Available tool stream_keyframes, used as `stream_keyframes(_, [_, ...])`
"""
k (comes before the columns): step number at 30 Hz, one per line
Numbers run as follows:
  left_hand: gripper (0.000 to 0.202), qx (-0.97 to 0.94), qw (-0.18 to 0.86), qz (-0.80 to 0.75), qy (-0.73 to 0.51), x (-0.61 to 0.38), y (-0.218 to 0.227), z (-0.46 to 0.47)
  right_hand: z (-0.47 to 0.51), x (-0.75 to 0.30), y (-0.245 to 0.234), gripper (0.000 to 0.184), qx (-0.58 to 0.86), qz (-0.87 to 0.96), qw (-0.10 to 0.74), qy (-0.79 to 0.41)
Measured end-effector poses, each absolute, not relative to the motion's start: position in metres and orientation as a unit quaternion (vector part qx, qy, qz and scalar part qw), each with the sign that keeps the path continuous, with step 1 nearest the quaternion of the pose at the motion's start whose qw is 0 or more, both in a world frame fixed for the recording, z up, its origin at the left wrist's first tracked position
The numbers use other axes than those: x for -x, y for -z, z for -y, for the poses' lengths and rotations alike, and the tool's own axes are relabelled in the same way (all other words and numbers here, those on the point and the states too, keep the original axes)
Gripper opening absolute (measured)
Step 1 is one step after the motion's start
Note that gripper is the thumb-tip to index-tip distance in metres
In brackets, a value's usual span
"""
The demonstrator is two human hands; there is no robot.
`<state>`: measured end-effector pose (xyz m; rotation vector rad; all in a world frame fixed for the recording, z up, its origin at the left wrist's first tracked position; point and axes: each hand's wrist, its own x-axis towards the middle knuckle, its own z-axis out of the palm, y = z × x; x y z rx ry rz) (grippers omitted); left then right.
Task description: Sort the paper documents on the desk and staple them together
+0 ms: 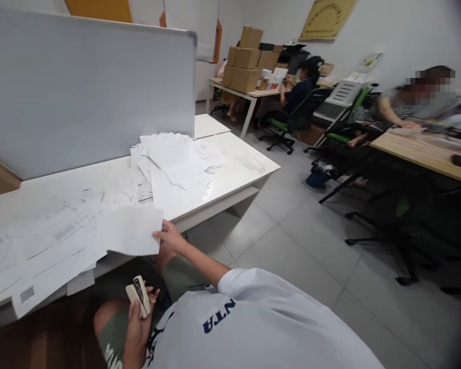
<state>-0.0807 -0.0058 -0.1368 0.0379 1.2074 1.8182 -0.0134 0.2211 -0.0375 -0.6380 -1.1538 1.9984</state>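
Observation:
My left hand (pixel 136 328) is closed around a small cream stapler (pixel 139 297), held low above my lap near the desk's front edge. Dark parts show between its two pale halves. Up and to the right, my right hand (pixel 171 238) pinches the edge of a white sheet of paper (pixel 132 230) between thumb and fingers. That sheet reaches out over the desk edge, its far side overlapping a spread of loose papers (pixel 57 241). Beyond it, a thick untidy stack of white papers (pixel 176 159) lies on the white desk (pixel 249 154).
A grey partition board (pixel 92 87) stands along the desk's back. Tiled floor (pixel 292 246) separates my desk from a wooden desk (pixel 426 148), where a person (pixel 392 107) sits. Further back, another person (pixel 299 95) sits beside stacked cardboard boxes (pixel 246 64).

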Motion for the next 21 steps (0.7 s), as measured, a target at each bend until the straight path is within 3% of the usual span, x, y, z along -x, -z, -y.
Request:
stream_keyframes(4, [0.058,-0.072,0.401,-0.509,-0.758,0.056,0.102,-0.041,-0.202,0.002,0.037,0.05,0.174,0.38,0.364,-0.833])
stream_keyframes(9, [0.068,-0.036,0.402,-0.524,-0.75,0.056,0.083,-0.048,-0.19,-0.013,0.035,0.053,0.165,0.353,0.321,-0.863])
stream_keyframes(14, [0.071,-0.03,0.409,-0.553,-0.726,0.056,0.087,-0.043,-0.193,-0.02,0.049,0.054,0.197,0.346,0.304,-0.866])
stream_keyframes(21, [0.066,0.039,0.293,-0.549,-0.782,0.057,0.085,-0.048,-0.205,-0.038,0.05,0.064,0.208,0.457,0.207,-0.84])
